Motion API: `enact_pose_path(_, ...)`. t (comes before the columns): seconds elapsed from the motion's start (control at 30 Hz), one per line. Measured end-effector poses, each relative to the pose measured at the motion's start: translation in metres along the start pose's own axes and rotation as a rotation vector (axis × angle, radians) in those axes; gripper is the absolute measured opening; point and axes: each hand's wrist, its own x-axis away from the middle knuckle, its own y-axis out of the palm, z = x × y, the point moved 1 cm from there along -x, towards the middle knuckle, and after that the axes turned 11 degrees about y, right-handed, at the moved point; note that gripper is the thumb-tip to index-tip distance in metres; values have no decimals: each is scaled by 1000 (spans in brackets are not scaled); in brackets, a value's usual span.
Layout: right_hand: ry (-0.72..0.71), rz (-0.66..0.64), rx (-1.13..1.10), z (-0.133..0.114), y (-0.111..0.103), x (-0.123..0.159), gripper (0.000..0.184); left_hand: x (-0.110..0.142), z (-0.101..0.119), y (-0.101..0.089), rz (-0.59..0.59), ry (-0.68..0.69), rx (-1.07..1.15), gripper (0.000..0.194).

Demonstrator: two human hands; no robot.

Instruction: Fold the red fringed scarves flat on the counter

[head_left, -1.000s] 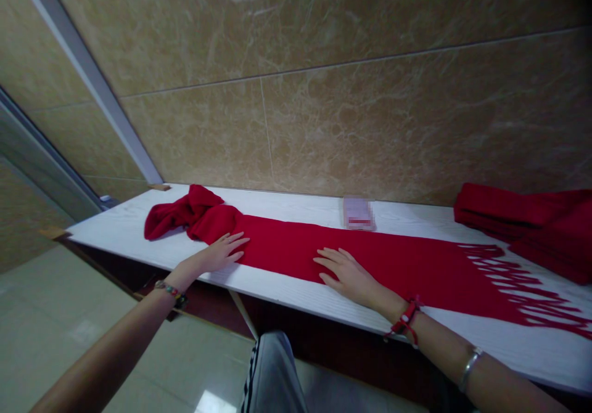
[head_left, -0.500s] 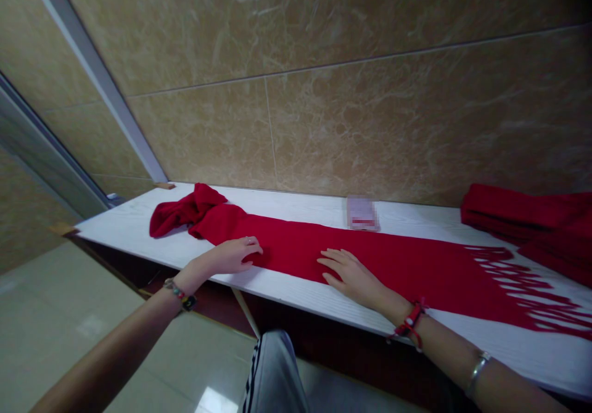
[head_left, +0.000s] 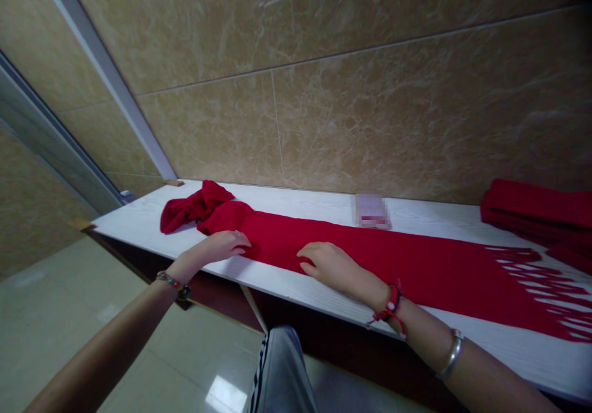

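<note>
A big tan wall (head_left: 370,123) stands behind a long white desk (head_left: 509,345). On the desk lies a long red scarf (head_left: 416,265); it runs sideways, maybe because that is the way it fits. Most of it is flat, but its left end is bunched up, and the fringe at the right end is spread out. A folded red cloth (head_left: 536,206) sits at the back right, maybe to be out of the way. The right hand (head_left: 333,265) is over the scarf's middle, and the left hand (head_left: 215,248) is at its near edge by the bunch. On both, the fingers are bent and loose, not pinching any cloth; maybe they keep it smooth. A small packet (head_left: 370,208), partly blurred, lies just behind the scarf.
</note>
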Motion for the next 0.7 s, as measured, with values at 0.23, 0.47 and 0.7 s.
enact_pose_path(0.23, 7, -77, 169, -36, 24, -32, 19, -1, 5, 10, 25, 5, -207, 29)
enact_pose_path(0.47, -78, -7, 268, -40, 45, -27, 17, 3, -1, 7, 113, -75, -278, 20)
enact_pose_path(0.7, -49, 44, 318, -43, 41, -21, 14, 14, 4, -8, 231, -74, -263, 20)
